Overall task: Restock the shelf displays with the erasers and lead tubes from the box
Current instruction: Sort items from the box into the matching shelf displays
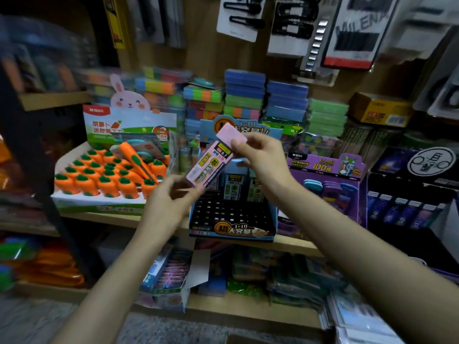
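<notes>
A pink lead tube (pixel 214 157) is held tilted in the air in front of the shelf. My right hand (pixel 258 155) pinches its upper end, and my left hand (pixel 169 199) holds its lower end with curled fingers. Right behind and below stands the blue lead tube display (pixel 233 229), with a black slotted tray, mostly bare slots in front and a few blue tubes (pixel 242 186) standing in its back row. A display of carrot-shaped erasers (pixel 109 177) sits on the same shelf to the left.
A purple lead display (pixel 327 180) stands to the right of the blue one, with dark boxes (pixel 407 207) beyond. Stacks of coloured sticky notes (pixel 244 95) fill the back of the shelf. Hair-clip cards (pixel 242 16) hang above. A lower shelf (pixel 223 306) holds more packs.
</notes>
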A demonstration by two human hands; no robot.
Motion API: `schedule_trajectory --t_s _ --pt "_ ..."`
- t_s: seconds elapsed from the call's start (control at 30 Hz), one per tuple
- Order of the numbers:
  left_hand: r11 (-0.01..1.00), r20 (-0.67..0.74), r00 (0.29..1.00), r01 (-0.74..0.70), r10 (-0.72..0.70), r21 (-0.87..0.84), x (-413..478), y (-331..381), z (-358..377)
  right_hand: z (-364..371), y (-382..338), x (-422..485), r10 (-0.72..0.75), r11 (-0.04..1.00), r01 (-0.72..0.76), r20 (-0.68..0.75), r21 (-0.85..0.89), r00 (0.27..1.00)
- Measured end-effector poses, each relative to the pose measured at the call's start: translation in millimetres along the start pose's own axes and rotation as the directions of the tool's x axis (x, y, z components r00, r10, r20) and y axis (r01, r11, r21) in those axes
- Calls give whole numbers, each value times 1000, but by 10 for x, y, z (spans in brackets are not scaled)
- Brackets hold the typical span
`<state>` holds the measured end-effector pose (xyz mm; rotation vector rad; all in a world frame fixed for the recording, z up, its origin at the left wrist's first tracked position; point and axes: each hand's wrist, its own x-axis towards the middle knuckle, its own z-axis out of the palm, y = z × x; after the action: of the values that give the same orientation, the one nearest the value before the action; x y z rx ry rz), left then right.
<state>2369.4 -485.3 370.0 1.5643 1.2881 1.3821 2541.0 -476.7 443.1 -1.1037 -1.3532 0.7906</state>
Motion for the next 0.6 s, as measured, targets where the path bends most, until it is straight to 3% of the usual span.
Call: schedule_trajectory --t_s 0.07,0.17,0.27,0.4,0.6 --pt "967 15 999 -33 30 254 11 -125 9 15 -24 171 -89 978 94 34 -185 995" --pt "957 124 991 21 -59 289 2 -213 39 48 12 345 -180 874 217 125 -436 976" --pt "947 264 964 -46 -42 319 -5 -304 85 82 79 392 -246 744 332 225 -580 943" --pt "935 252 968 -83 -6 343 5 -355 89 141 210 351 -231 619 407 339 -671 912" --pt "917 233 972 -105 13 384 15 -361 104 146 258 350 -199 618 416 378 -668 904"
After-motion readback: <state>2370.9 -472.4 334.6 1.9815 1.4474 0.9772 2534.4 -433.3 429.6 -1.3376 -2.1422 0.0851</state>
